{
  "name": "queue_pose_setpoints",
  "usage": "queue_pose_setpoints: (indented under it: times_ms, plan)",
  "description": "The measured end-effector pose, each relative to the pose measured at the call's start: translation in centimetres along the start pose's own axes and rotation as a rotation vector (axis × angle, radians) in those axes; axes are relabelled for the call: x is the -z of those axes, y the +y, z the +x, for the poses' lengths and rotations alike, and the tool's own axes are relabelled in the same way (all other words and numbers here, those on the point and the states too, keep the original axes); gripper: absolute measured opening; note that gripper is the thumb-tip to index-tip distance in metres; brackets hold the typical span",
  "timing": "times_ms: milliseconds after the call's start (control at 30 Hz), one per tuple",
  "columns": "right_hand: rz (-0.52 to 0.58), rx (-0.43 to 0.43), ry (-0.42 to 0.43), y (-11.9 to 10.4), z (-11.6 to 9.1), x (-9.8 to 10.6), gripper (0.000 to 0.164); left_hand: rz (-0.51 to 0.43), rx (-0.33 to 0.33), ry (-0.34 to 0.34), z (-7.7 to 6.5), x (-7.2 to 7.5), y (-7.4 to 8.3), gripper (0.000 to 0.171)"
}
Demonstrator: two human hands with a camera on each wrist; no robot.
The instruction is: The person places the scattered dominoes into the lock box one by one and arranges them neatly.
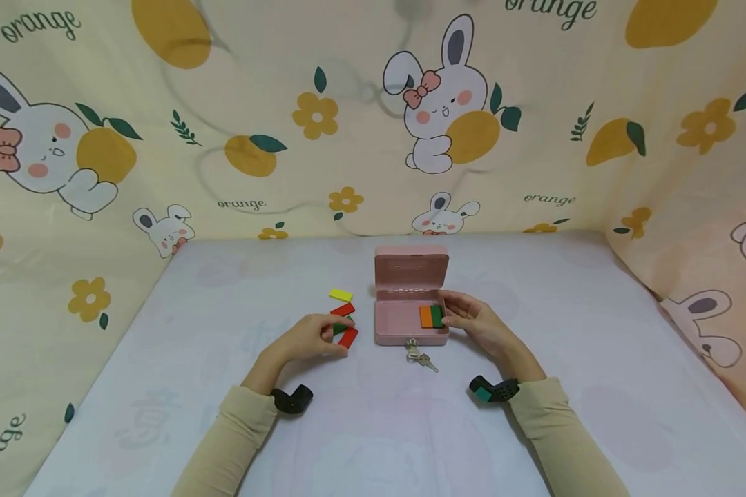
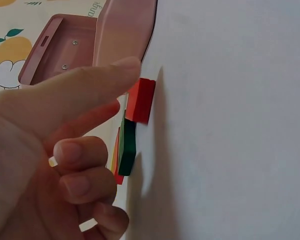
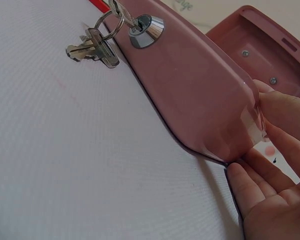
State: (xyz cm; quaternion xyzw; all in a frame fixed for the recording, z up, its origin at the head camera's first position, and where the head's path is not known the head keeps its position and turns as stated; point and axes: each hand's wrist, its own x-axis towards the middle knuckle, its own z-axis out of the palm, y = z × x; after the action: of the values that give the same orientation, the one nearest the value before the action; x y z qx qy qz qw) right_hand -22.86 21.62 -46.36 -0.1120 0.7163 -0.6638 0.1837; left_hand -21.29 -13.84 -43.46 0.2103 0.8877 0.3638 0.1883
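Note:
My left hand (image 1: 313,337) is over the small flat blocks left of the box. Its thumb and forefinger are spread around the nearer red block (image 2: 141,101), with a gap between their tips. The other fingers (image 2: 82,155) are loosely bent. Beside that block lie a green block (image 2: 127,150), a second red block (image 1: 343,309) and a yellow block (image 1: 340,295). With its fingers bent against the right wall and rim, my right hand (image 1: 477,322) holds the pink metal box (image 1: 396,321). Inside the box an orange block (image 1: 425,317) and a green block (image 1: 436,316) lie side by side at the right.
The box's lid (image 1: 412,269) stands raised at the back. A key ring with keys (image 3: 95,47) hangs from the lock (image 3: 147,31) onto the white tabletop (image 1: 373,414). A printed cloth (image 1: 348,96) forms a backdrop behind the table.

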Motion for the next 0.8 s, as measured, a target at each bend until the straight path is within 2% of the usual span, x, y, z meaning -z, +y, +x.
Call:
queue_pose_setpoints:
  times_ms: [267,433,800]
  plan:
    - [-0.021,0.006,0.013,-0.11,0.0,0.02,0.063,0.033,0.02,-0.013,-0.06,0.13,-0.17,0.046]
    - [-0.012,0.003,0.008,0.01,0.03,0.03,0.064,0.038,0.028,-0.014,-0.02,0.12,-0.31,0.041]
    - [-0.013,0.011,0.0,0.27,0.21,0.12,0.066,0.027,0.01,-0.02,0.04,0.28,-0.79,0.043]
